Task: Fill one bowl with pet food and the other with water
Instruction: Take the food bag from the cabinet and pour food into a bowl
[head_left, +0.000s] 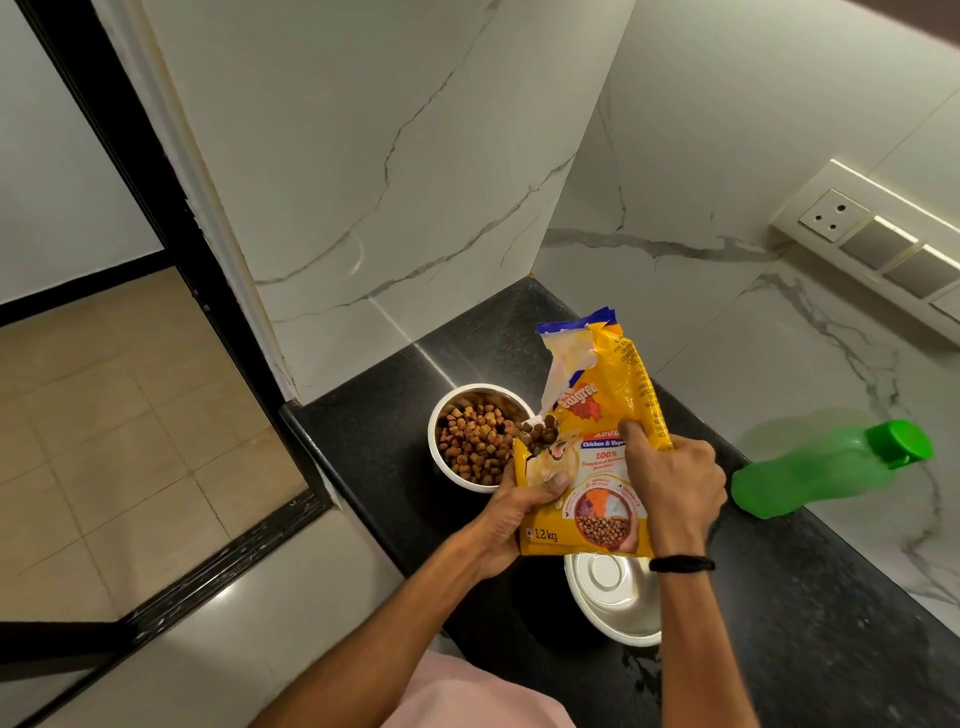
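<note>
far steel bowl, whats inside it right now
The far steel bowl holds brown kibble, piled over most of its inside. The yellow food bag, held in both hands, covers the bowl's right rim, so that edge and the bowl's floor cannot be seen.

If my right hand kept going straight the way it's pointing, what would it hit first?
Your right hand points up-left, gripping the food bag. Past the bag, it would probably meet the kibble-filled bowl first, though depth is hard to judge from this view.
</note>
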